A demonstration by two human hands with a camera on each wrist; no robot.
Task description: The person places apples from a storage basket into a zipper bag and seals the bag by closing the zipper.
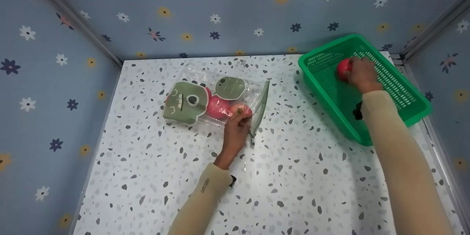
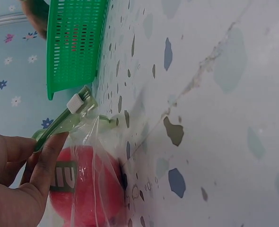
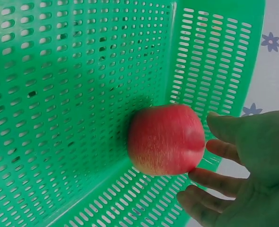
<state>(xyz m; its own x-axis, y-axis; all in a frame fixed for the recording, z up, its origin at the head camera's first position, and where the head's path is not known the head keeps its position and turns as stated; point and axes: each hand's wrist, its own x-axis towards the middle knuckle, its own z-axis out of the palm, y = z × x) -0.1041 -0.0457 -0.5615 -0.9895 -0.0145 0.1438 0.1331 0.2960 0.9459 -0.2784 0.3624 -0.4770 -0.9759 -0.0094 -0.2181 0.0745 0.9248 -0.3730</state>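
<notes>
A clear zipper bag (image 1: 185,104) with a green cartoon print lies on the table, with red apples (image 1: 218,107) inside. My left hand (image 1: 236,132) is at the bag's mouth; in the left wrist view, its thumb and fingers pinch the green zip strip (image 2: 54,126). A white slider (image 2: 75,103) sits farther along that strip. Inside the green basket (image 1: 326,104) rests one red apple (image 3: 167,139). Beside it is my right hand (image 3: 253,175), fingers spread and slightly bent, the tips at the apple's side but not wrapped round it.
The basket has slotted walls and stands at the table's back right corner. Speckled white tabletop (image 1: 279,176) lies between bag and basket. Floral panels (image 1: 227,14) rise at the back and both sides.
</notes>
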